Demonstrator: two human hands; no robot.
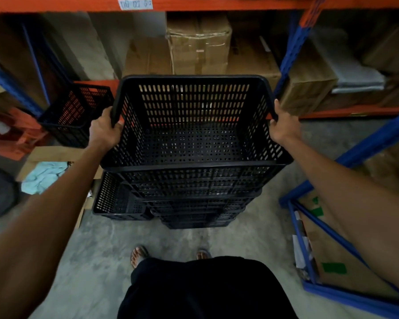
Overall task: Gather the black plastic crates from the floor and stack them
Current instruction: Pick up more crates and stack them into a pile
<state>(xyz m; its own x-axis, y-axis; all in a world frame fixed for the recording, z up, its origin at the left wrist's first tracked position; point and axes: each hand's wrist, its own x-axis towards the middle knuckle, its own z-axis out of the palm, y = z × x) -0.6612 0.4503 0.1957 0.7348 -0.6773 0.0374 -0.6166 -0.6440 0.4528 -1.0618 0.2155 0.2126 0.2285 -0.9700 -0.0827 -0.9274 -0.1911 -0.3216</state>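
The left arm (44,215) and right arm (355,192) reach up-frame. The left hand (104,130) and right hand (283,130) each curl over a side rim of the empty top crate (194,143), which sits at frame centre on the stack (194,203) on the floor (101,261). It is probably being seated. Next: square it, let go, and fetch the empty-looking side crate (115,199) at lower left and the tilted crate (76,113) at mid-left.

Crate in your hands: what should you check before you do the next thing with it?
Grip of left hand on top crate, left rim: ok.
Grip of right hand on its right rim: ok.
Inside of top crate empty: ok.
Seating of top crate in the stack: cannot tell.
Clearance between feet and stack: ok.
Gathering finished: not ok; loose crate and tilted crate are unstacked.
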